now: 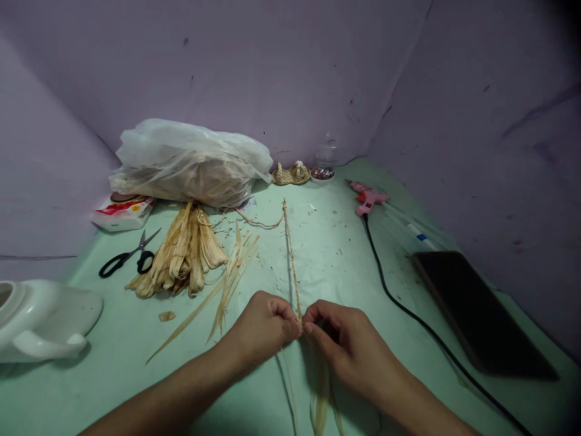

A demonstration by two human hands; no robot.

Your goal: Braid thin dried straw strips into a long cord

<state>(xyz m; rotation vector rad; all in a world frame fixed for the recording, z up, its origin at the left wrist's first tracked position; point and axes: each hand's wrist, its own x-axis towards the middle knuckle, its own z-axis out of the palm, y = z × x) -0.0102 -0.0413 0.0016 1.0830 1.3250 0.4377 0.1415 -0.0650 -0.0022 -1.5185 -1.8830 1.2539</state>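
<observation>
A thin twisted cord of dried husk (pixel 293 260) runs from the far middle of the table straight toward me. Its near end is pinched between the thumb and fingers of my left hand (pixel 267 318). My right hand (pixel 347 336) pinches the same spot from the other side, fingertips almost touching the left ones. Loose pale strips (pixel 321 393) hang below my hands toward the near edge. To the left lie more loose husk strips (pixel 233 272) and a tied bundle of dried husks (pixel 181 254). What exactly sits between the fingertips is partly hidden.
Black-handled scissors (pixel 129 257), a white pitcher-like vessel (pixel 45 321) and a white packet (pixel 122 215) are at left. A filled plastic bag (pixel 195 160) and a small woven piece (pixel 290 175) stand behind. A pink glue gun (pixel 370 197), its black cable (pixel 408 312) and a dark tablet (pixel 481 315) occupy the right.
</observation>
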